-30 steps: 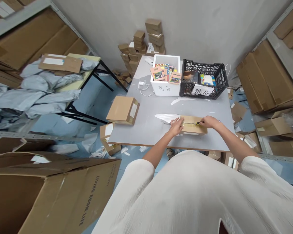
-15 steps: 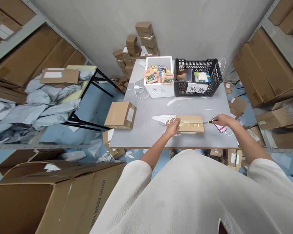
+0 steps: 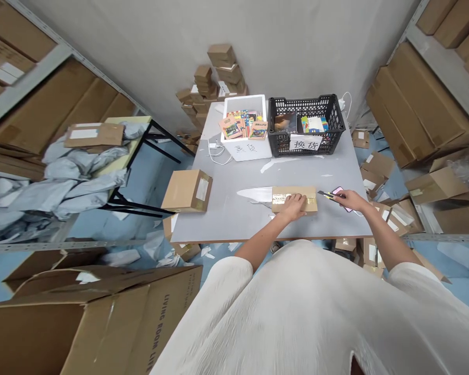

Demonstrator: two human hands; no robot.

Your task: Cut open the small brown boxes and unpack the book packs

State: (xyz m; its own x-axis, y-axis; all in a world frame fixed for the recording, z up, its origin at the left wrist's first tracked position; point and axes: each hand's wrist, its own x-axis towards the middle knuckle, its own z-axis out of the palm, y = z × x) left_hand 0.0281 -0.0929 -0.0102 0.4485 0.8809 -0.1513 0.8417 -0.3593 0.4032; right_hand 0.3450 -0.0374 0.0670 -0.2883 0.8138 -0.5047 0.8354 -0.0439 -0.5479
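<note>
A small taped cardboard box (image 3: 311, 204) lies near the table's front edge. My left hand (image 3: 294, 207) rests on top of it, fingers laid over the taped upper face. To the right of the box, my right hand (image 3: 350, 200) grips a box cutter (image 3: 325, 195), its blade pointing left toward the box's right end without touching it. Partly hidden under the cutter and my right hand is a phone (image 3: 338, 191) on the table. A white pointed sheet (image 3: 254, 195) sticks out from the box's left side.
On the grey table (image 3: 226, 221) stand a larger cardboard box (image 3: 183, 190) at left, a white foam bin (image 3: 254, 149) with booklets and a black plastic crate (image 3: 328, 144) behind. Grey parcels (image 3: 70, 190) fill a side table. An open carton (image 3: 128, 323) stands at lower left.
My left hand has shifted right, from the box's left end onto its top. The cutter has come away from the box's top and now angles beside its right end. The view has shifted slightly.
</note>
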